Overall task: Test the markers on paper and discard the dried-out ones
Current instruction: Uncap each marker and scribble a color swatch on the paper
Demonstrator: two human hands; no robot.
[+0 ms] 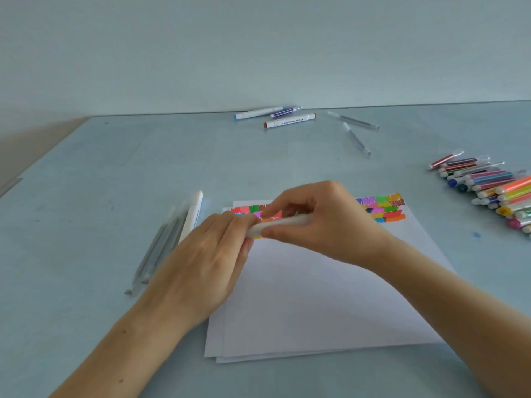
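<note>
Pale blue-grey table (pixel 120 173) against a plain, evenly lit, light blue-grey wall (pixel 201 47).

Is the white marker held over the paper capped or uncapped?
Cannot tell. The white marker lies level between the left hand and right hand; their fingers cover both ends, so no tip or cap shows.

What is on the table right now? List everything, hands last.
paper stack: several white sheets, centre, colour swatches along the top edge
held marker: one, white, above the paper
white marker: one, left of the paper
clear pens: a few, grey, far left
far markers: three, blue, purple and brown, at the back
grey pens: two, back right
marker pile: many, mixed colours, right edge
left hand: grips the held marker
right hand: grips the held marker
</note>
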